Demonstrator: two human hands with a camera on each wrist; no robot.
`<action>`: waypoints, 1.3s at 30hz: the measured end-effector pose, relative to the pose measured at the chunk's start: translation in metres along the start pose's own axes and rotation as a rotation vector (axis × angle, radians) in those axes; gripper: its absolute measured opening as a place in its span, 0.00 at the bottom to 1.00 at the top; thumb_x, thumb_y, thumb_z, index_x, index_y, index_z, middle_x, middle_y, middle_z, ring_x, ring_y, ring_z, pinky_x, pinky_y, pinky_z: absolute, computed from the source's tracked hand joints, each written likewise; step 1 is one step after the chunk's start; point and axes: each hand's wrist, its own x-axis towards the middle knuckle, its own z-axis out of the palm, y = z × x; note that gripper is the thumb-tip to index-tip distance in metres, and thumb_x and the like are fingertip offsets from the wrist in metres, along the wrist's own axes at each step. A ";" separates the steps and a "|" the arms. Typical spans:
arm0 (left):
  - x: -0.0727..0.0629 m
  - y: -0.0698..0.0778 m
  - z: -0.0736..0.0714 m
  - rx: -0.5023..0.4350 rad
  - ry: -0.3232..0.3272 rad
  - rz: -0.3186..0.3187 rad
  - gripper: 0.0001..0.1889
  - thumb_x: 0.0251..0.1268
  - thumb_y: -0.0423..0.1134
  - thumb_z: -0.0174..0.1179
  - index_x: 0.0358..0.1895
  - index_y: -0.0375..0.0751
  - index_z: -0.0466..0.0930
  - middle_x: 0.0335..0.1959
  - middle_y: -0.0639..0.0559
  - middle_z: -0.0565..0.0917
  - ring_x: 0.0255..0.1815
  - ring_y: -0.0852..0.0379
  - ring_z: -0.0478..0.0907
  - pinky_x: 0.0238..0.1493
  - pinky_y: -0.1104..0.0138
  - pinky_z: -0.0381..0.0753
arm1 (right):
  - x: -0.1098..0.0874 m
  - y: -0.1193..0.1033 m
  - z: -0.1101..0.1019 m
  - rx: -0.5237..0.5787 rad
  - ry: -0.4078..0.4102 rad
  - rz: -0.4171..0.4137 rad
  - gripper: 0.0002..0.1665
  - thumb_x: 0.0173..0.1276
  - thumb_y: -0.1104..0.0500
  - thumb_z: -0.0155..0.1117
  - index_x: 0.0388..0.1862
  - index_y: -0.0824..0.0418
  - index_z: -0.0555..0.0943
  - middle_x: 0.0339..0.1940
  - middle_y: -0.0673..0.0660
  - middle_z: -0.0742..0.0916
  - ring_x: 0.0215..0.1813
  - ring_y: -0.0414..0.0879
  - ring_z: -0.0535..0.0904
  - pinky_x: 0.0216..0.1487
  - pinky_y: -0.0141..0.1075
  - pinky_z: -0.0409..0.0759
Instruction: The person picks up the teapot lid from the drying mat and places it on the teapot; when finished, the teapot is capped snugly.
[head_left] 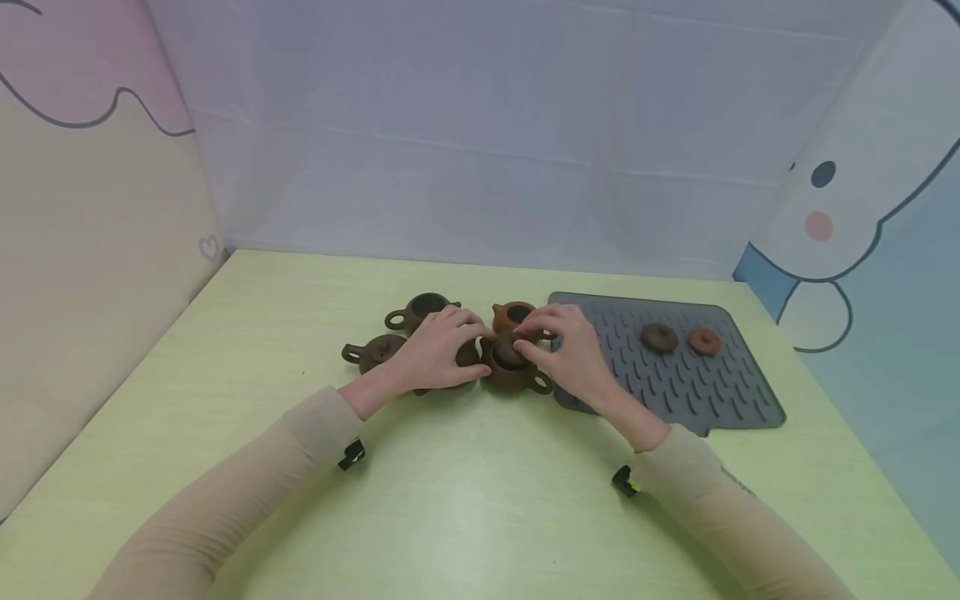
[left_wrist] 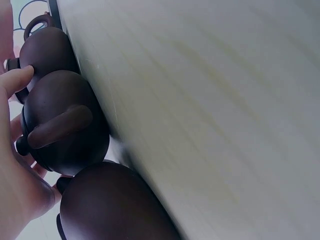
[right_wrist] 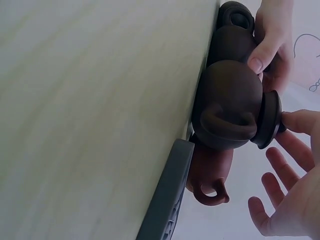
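Note:
My right hand [head_left: 567, 350] pinches the knob of a dark brown teapot lid [right_wrist: 270, 119] between thumb and finger, its other fingers spread. The lid sits tilted at the mouth of a dark brown teapot [right_wrist: 230, 90], whose handle points right in the head view. My left hand [head_left: 438, 348] arches over a second dark, lidded teapot [left_wrist: 62, 120], and its thumb and fingers hold the spout side of the first one. Partly behind the left wrist is another lidded teapot [head_left: 375, 353].
Behind the hands stand a dark lidless teapot [head_left: 408, 319] and a reddish lidless teapot [head_left: 502, 319]. On the right lies a grey ridged mat [head_left: 630, 383] bearing a dark lid [head_left: 659, 337] and a reddish lid [head_left: 705, 341].

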 end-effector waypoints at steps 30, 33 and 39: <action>0.000 0.000 -0.001 -0.002 0.004 -0.004 0.22 0.61 0.55 0.66 0.56 0.53 0.82 0.55 0.50 0.80 0.60 0.48 0.73 0.58 0.46 0.73 | 0.001 0.000 0.002 -0.048 -0.126 0.012 0.08 0.64 0.54 0.72 0.40 0.54 0.88 0.48 0.55 0.86 0.56 0.54 0.74 0.60 0.52 0.68; 0.000 -0.001 -0.001 -0.008 0.004 -0.003 0.22 0.61 0.55 0.67 0.56 0.53 0.82 0.55 0.50 0.80 0.60 0.48 0.73 0.58 0.46 0.73 | 0.000 0.000 0.002 -0.048 -0.130 0.014 0.08 0.64 0.54 0.71 0.40 0.53 0.88 0.48 0.55 0.86 0.56 0.54 0.74 0.60 0.52 0.68; -0.001 -0.001 0.000 -0.017 0.004 -0.001 0.22 0.61 0.56 0.66 0.56 0.53 0.82 0.55 0.51 0.80 0.61 0.48 0.73 0.58 0.46 0.72 | -0.001 0.001 0.001 -0.048 -0.134 0.010 0.08 0.64 0.54 0.71 0.41 0.53 0.88 0.49 0.56 0.86 0.57 0.54 0.74 0.61 0.53 0.68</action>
